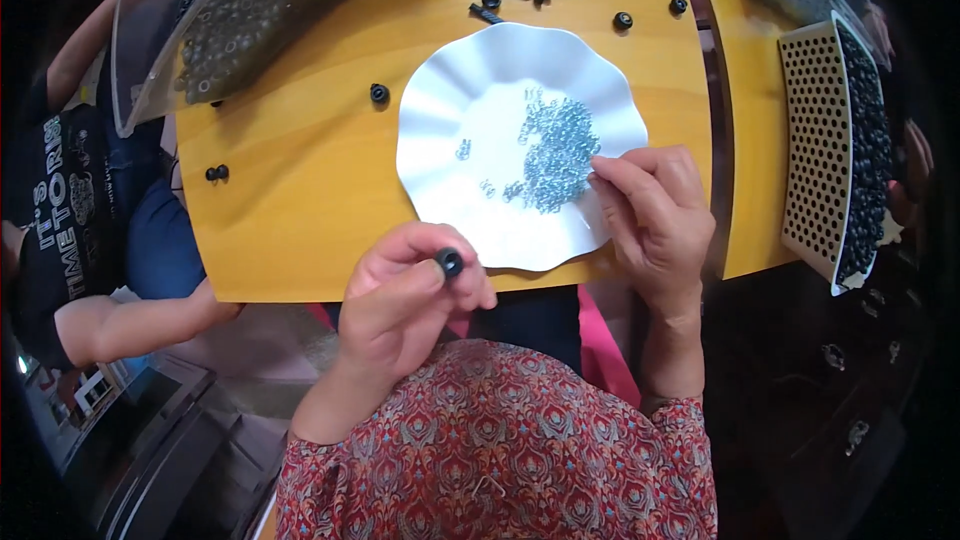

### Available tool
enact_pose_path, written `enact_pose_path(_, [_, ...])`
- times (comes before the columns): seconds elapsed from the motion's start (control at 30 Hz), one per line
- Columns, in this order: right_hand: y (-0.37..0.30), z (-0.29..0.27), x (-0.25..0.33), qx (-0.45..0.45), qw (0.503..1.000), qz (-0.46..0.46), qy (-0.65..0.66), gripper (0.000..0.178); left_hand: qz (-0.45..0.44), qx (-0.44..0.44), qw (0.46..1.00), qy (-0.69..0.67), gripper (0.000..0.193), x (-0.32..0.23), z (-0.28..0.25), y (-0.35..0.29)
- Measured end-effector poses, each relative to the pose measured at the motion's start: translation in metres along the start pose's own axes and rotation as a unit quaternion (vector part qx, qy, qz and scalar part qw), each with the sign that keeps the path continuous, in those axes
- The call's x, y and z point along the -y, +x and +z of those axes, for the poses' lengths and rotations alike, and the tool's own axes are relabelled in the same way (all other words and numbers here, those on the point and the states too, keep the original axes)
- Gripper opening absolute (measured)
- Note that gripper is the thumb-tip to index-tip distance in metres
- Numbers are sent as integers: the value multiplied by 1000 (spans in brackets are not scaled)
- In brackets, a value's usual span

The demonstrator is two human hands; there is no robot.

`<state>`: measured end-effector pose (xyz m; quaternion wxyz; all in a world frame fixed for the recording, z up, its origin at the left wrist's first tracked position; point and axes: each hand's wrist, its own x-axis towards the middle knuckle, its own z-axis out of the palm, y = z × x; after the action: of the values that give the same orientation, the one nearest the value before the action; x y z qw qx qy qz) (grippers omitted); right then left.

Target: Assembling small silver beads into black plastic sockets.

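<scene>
"Holdings?"
"My left hand (pixel 400 300): gripping one black fitting (pixel 449 262), in front of the white plate (pixel 435 130). My right hand (pixel 655 208): pinched closed at the plate's silver pieces (pixel 562 155); contents, I cannot tell."
"Done, left?"
"Finished fittings: uncertain. Left: many silver pieces."

Whether the right hand (pixel 658 212) pinches anything is hidden, and the top edge crops the left clear bin (pixel 265 28).

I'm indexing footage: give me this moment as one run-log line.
left hand: holding black round part; right hand: at edge of small shiny pieces, grasp unclear; white plate: under pieces, on yellow table
</scene>
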<state>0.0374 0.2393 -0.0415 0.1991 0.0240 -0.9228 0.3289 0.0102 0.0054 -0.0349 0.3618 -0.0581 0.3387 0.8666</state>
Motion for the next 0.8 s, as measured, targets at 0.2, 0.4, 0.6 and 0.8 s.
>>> enact_pose_path(0.2, [9, 3, -1, 48, 995, -55, -73, 21, 4, 16, 999, -48, 22, -4, -6, 2])
enact_pose_path(0.4, [19, 13, 10, 82, 991, -90, -57, 24, -8, -38, 999, -14, 24, -12, -2, -2])
enact_pose_path(0.6, [17, 21, 20, 168, 976, -119, -77, 23, -19, -60, 998, -18, 24, -18, -8, -3])
enact_pose_path(0.8, [25, 30, 29, 177, 974, -119, -78, 23, -27, -48, 998, -43, 23, -16, -13, -4])
